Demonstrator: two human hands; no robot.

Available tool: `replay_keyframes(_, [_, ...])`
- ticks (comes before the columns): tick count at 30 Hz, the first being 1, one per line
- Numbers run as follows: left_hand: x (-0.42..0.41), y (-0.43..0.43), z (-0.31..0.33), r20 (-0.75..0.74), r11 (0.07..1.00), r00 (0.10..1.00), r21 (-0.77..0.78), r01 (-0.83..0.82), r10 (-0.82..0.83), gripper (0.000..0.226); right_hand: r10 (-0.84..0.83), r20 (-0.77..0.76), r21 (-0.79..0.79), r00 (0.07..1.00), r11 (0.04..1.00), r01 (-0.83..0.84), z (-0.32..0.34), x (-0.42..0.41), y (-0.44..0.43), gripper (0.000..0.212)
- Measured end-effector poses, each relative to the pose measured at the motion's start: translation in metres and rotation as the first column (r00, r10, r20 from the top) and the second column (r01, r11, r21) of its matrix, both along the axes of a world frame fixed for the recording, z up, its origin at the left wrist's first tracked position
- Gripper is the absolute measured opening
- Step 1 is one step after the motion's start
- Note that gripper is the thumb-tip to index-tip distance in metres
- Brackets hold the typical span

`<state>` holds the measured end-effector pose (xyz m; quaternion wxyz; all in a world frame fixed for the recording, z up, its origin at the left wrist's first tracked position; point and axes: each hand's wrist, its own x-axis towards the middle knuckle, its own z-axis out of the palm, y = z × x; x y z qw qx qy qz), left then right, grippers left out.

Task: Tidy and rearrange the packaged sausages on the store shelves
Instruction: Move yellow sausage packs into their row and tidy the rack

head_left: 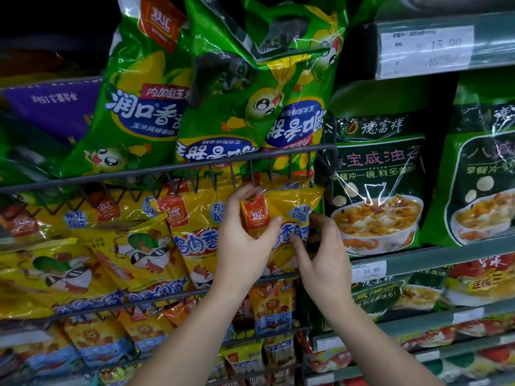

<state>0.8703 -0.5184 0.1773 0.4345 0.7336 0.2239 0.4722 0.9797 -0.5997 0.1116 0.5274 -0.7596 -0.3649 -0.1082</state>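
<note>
Yellow film creases under both hands. The yellow pack (pixel 289 207) of sausages stands at the right end of the middle rack (pixel 139 300), tucked under the rail of the upper rack (pixel 111 174). Our left hand (pixel 245 240) pinches its top left corner, fingers curled over the top edge and thumb on the front beside the red logo. Our right hand (pixel 323 254) curls onto its right edge, seemingly pinching it. We judge the step to be straightening this one pack. The next move calls for setting it upright and face out, level with its neighbours, without snagging the wire prongs above. To its left we count at least five more yellow packs (pixel 192 232), several leaning or lying flat. Above, three green packs (pixel 133 107) show clearly, one right way up and two upside down, so those will probably want turning. Below sit orange packs (pixel 267 305), too crowded to count. On the shelf to the right stand two dark green bags (pixel 376 176), and we can read two price tags (pixel 369 271).
</note>
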Motion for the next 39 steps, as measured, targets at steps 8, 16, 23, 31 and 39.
replay_keyframes(8, [-0.023, -0.012, -0.004, 0.142, 0.999, 0.989, 0.01, -0.046, 0.045, 0.05, 0.021, -0.024, -0.017, 0.999, 1.0, -0.022, 0.002, 0.006, 0.004, 0.048])
replay_keyframes(16, [-0.042, -0.021, -0.015, 0.1, 0.976, 0.972, 0.014, -0.215, 0.213, 0.041, 0.056, -0.081, 0.033, 0.995, 0.998, -0.054, -0.002, 0.004, -0.002, 0.05])
replay_keyframes(23, [-0.065, -0.027, -0.028, 0.018, 0.952, 0.952, -0.037, -0.305, 0.306, 0.038, 0.082, -0.082, 0.218, 0.993, 0.974, -0.063, -0.018, -0.018, -0.017, 0.041])
replay_keyframes(31, [-0.096, -0.022, -0.037, 0.0, 0.933, 0.933, -0.005, -0.361, 0.361, 0.037, 0.175, -0.019, 0.247, 0.984, 0.955, -0.165, -0.033, -0.054, -0.016, 0.032])
replay_keyframes(39, [-0.147, 0.016, -0.042, -0.008, 0.913, 0.915, -0.06, -0.404, 0.404, 0.037, 0.195, 0.114, 0.163, 0.974, 0.964, -0.212, -0.017, -0.103, 0.014, 0.024])
